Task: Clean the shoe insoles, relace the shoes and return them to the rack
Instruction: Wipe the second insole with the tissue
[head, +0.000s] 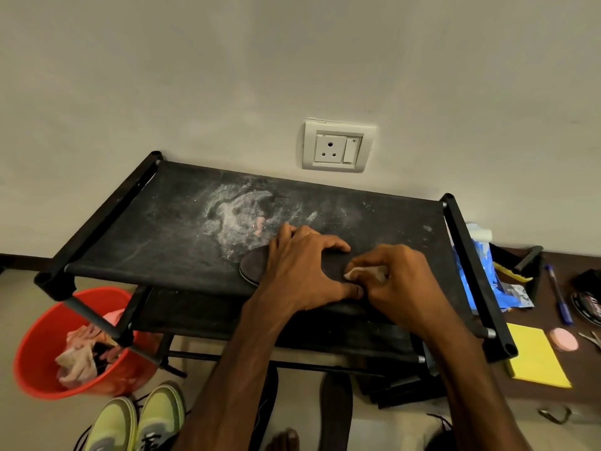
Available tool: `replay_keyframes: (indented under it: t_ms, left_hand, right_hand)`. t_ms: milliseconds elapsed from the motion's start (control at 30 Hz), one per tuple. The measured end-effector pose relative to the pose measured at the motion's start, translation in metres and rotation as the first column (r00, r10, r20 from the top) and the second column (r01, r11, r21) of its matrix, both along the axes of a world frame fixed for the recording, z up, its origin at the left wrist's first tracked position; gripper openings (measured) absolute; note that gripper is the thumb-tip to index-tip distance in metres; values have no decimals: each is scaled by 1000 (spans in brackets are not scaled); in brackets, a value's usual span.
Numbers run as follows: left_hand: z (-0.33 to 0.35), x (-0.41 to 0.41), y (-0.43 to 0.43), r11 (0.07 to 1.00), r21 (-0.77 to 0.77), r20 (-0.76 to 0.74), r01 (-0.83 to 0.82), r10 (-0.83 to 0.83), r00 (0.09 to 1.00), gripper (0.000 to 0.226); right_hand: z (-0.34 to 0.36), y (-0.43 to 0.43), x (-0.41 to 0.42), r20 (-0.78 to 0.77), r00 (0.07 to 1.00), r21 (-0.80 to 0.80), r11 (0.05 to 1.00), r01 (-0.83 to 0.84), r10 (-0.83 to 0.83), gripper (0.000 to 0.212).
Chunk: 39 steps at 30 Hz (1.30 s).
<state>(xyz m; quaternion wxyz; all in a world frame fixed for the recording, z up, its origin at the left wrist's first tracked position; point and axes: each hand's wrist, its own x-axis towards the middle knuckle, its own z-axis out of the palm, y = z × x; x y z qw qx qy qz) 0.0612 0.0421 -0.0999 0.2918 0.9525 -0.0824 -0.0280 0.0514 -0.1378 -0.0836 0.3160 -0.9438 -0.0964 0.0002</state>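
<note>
Dark insole (252, 267) flat on rack top shelf (146, 229), near edge, right of centre. Long axis left–right, rounded end pointing left. Left hand (302, 271) presses it, fingers spread. Right hand (395, 283) fingers pinch pale cloth (364, 273) against it.

left hand (302, 265) pins insole (253, 266) on rack (146, 229) | right hand (396, 281) pinches wipe (362, 274)

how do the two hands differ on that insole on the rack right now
The left hand lies spread across the dark insole, holding it down on the rack; the right hand is bunched, its fingers pinching a pale cloth against it. The left hand covers the insole's middle; the right hand sits nearer its right end. Both are on the same insole, side by side.
</note>
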Motion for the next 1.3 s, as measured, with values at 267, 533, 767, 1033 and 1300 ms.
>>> replay_keyframes:
  t_ms: [267,533,767,1033,1300]
  left_hand:
    - [1,-1,0,1000,-19,0,-7,7,1000,76]
    - [-2,1,0,1000,-15,33,25,-24,999,63]
    - [-1,-1,-1,1000,-16,18,14,-14,1000,75]
    - [-2,0,0,1000,-10,8,18,-18,1000,71]
    - [-1,-1,0,1000,-14,9,13,-12,1000,75]
  right_hand:
    - [-7,-29,6,144,928,-62,933,356,-344,13]
    - [-14,16,5,192,976,-64,991,117,-103,16]
    - [-14,-16,17,245,912,-90,929,359,-328,13]
    - [-17,10,15,190,974,-95,985,146,-126,16]
    - [-26,-6,15,237,905,-15,930,367,-353,11]
